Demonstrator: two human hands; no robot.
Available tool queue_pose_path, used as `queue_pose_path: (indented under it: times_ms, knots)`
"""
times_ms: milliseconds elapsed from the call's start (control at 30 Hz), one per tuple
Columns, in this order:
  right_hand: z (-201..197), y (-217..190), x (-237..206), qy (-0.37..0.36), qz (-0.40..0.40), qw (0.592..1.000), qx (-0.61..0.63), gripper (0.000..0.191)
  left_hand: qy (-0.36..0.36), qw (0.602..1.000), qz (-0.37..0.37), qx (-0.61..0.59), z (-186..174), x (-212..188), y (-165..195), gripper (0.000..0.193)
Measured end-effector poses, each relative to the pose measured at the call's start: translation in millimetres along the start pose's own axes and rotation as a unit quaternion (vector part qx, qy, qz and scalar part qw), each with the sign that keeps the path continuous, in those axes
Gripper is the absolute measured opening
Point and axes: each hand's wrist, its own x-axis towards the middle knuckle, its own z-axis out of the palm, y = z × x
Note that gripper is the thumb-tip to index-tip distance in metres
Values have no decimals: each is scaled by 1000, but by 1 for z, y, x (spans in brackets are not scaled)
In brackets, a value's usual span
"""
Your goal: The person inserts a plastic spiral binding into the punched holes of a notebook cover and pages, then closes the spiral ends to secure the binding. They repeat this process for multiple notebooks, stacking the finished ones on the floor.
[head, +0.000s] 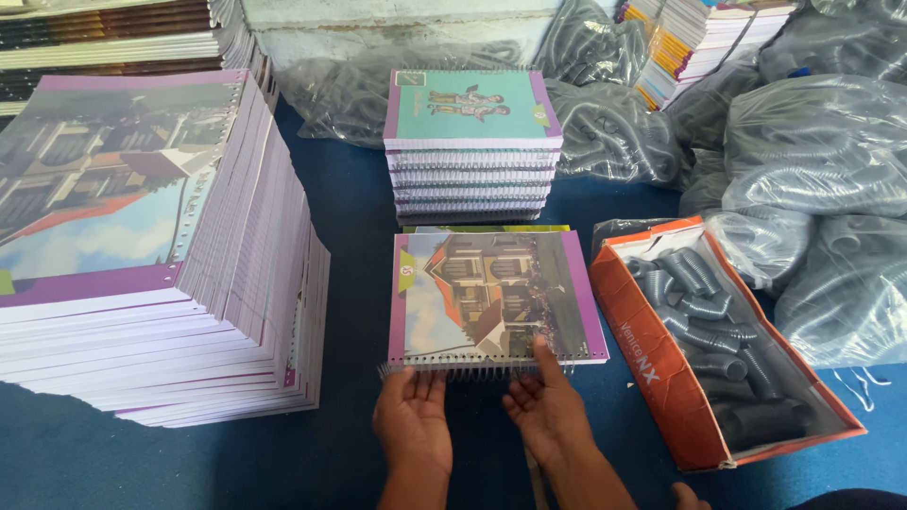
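Working at the near spiral edge of a purple-bordered notebook (pixel 493 297) on the blue desk (pixel 350 217), left hand (pixel 412 419) lay palm-up, grip apart; right hand (pixel 543 406) thumb pressed the cover, fingers loose. Orange box of coils (pixel 661 368) sat just right; unbound stack (pixel 142 255) left.

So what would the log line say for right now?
left hand: under spiral coil | right hand: thumb on notebook | orange box: right

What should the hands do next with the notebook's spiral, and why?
Probably keep twisting the spiral further along the notebook: both hands, left and right, sit at the punched near edge, where the coil still sticks out past the left corner.
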Motion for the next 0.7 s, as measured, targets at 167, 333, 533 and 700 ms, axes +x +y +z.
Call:
queue_pose_path:
  times_ms: [167, 333, 533, 700]
  knots:
    - [0, 2, -10, -127, -37, 987, 85, 40, 61, 990, -1, 128, 3, -6, 0, 38]
    - [-5, 8, -10, -127, -84, 986, 63, 39, 78, 985, -54, 144, 12, 2, 5, 49]
    - [4, 10, -5, -11, -57, 998, -39, 54, -24, 999, -1, 24, 7, -4, -2, 54]
    - [12, 11, -7, -37, -21, 999, 32, 50, -7, 993, 32, 112, 6, -12, -5, 45]
